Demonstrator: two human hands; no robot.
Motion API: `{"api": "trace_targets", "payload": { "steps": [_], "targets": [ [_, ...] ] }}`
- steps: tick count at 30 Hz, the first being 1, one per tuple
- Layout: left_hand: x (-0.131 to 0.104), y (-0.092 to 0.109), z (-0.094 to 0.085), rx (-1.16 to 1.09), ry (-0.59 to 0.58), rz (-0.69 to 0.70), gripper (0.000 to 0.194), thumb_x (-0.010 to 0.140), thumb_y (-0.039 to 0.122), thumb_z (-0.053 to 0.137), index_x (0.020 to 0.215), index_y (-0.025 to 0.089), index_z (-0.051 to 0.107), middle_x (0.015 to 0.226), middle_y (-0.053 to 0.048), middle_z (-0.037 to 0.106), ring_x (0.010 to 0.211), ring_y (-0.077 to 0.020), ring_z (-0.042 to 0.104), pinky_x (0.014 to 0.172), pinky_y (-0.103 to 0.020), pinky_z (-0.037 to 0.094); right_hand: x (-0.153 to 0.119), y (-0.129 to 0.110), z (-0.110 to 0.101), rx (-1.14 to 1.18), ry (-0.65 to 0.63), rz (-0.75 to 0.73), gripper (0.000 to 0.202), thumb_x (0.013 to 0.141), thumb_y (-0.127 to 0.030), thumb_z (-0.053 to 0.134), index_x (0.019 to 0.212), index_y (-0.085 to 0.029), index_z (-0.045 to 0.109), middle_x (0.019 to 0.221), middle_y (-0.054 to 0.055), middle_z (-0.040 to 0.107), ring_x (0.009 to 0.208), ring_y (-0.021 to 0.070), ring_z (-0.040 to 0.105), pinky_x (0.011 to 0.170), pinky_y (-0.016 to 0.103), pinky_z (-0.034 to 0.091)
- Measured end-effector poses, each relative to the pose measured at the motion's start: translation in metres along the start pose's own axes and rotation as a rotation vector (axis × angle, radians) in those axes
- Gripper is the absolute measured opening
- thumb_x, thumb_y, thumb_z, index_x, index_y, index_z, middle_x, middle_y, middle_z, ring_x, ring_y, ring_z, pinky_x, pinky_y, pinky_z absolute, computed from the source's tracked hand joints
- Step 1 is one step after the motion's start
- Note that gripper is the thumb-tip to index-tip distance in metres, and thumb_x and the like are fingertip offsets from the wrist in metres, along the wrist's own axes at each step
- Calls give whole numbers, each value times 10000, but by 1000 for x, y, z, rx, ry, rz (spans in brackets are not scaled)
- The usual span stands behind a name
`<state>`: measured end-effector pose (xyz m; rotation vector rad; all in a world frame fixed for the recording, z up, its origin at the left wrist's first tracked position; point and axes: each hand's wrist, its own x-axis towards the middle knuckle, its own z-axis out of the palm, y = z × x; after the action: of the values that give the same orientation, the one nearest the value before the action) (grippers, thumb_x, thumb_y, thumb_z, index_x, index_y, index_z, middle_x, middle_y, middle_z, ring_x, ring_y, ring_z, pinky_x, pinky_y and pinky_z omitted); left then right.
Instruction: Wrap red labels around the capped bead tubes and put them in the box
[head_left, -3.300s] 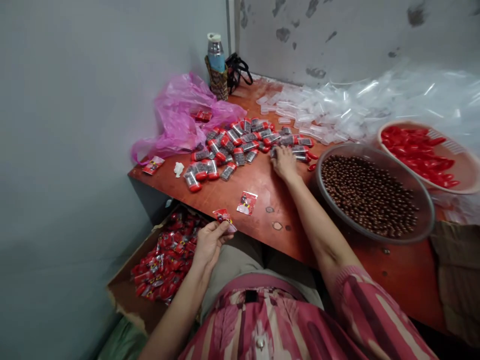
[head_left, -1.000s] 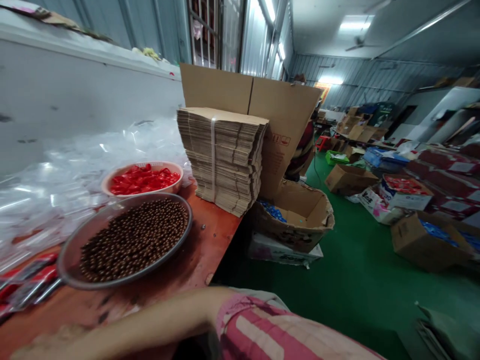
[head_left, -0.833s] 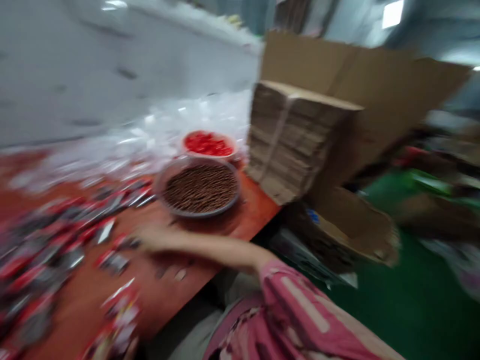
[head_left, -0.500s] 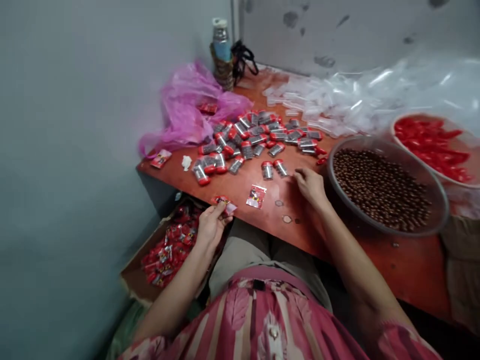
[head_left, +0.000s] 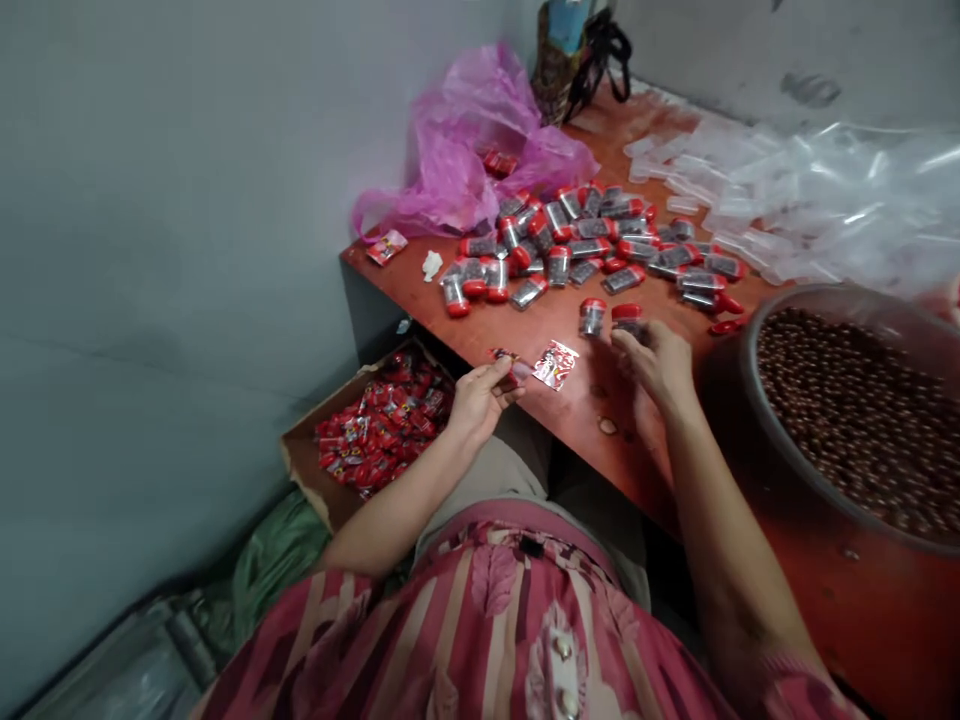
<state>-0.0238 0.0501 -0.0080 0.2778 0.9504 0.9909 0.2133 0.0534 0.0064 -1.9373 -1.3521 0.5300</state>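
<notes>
Head view looks down on your two bare hands at the near edge of the red-brown surface (head_left: 570, 420), middle of the frame. Your left hand (head_left: 480, 398) has its grip pinched together on a small red sachet (head_left: 504, 356), thumb and fingertips clamped on it just off the edge of the surface. A second red sachet (head_left: 556, 363) lies flat on the surface just beside the first, to its right.

Your right hand (head_left: 660, 362) rests on the surface right of centre, its fingers curled around a red-capped vial (head_left: 627, 318); how firmly that grip has closed you cannot tell from this angle. Another red-capped vial (head_left: 592, 315) lies just left of it, apart from the fingers.

Farther up, a heap of filled vials (head_left: 570, 245) spreads across the centre top of the frame. A pink plastic bag (head_left: 472, 150) is bunched behind it at upper centre, and a mass of clear empty tubes (head_left: 810, 200) fills the upper right. At the right edge sits a large round basin (head_left: 742, 340) full of small brown balls. Below the surface, left of centre, an open cardboard box (head_left: 300, 455) on the floor holds many red packets.
</notes>
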Motion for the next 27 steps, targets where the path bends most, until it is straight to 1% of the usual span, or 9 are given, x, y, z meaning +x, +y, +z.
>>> {"api": "trace_targets", "payload": {
  "steps": [1, 2, 4, 6, 8, 12, 18, 23, 27],
  "targets": [
    [0, -2, 0, -26, 3, -11, 199, 649, 251, 753, 715, 109, 630, 650, -28, 665, 554, -110, 619, 569, -233, 525, -19, -7, 0, 164, -48, 55, 301, 781, -470, 571, 834, -175, 599, 605, 44, 615, 485, 133, 552, 495, 269, 423],
    [0, -4, -1, -49, 2, -17, 202, 655, 255, 753, 722, 112, 628, 651, -23, 662, 556, -110, 621, 576, -236, 527, -38, -14, 0, 303, -140, 88, 295, 783, -467, 576, 877, -188, 594, 636, 29, 626, 476, 128, 554, 473, 258, 429],
    [-1, -7, -1, -91, -8, -23, 203, 667, 262, 750, 737, 115, 628, 661, -20, 664, 568, -114, 627, 595, -244, 533, -74, -30, 3, 456, -263, 98, 265, 781, -443, 601, 884, -199, 597, 638, 0, 615, 481, 119, 554, 464, 243, 440],
    [-3, -11, -1, -124, -27, -25, 206, 676, 266, 747, 754, 114, 631, 677, -27, 671, 595, -123, 641, 619, -250, 538, -100, -42, 10, 512, -297, 110, 237, 787, -416, 610, 892, -203, 597, 644, -14, 597, 491, 109, 544, 464, 231, 442],
    [-5, -14, 1, -140, -57, -21, 209, 677, 267, 747, 760, 111, 635, 689, -37, 678, 619, -135, 652, 643, -260, 541, -114, -47, 18, 517, -301, 127, 226, 791, -406, 612, 879, -199, 596, 631, -19, 582, 485, 105, 530, 456, 226, 439],
    [-12, -18, 8, -113, -102, -13, 227, 662, 280, 756, 743, 108, 633, 697, -47, 685, 643, -147, 656, 679, -287, 541, -117, -41, 32, 469, -275, 109, 262, 792, -426, 611, 902, -188, 601, 639, -14, 586, 495, 109, 538, 462, 229, 454],
    [-14, -23, 15, 12, -156, 33, 307, 617, 349, 783, 721, 105, 628, 716, -56, 690, 649, -152, 652, 699, -304, 536, -117, -25, 35, 300, -236, 10, 295, 809, -445, 589, 968, -197, 605, 693, 0, 610, 552, 118, 558, 516, 240, 480],
    [-11, -28, 18, 47, -242, 18, 352, 585, 364, 800, 757, 103, 640, 740, -47, 690, 653, -131, 642, 694, -275, 515, -118, -21, 37, 311, -221, -13, 276, 816, -437, 584, 917, -182, 608, 645, -11, 588, 535, 111, 547, 511, 231, 472],
    [-13, -30, 21, 93, -253, -6, 336, 564, 343, 809, 723, 94, 648, 676, -29, 672, 584, -110, 610, 613, -243, 487, -119, -24, 37, 385, -177, 31, 268, 794, -427, 615, 900, -181, 615, 671, -1, 615, 523, 106, 555, 491, 223, 475]
  ]
}}
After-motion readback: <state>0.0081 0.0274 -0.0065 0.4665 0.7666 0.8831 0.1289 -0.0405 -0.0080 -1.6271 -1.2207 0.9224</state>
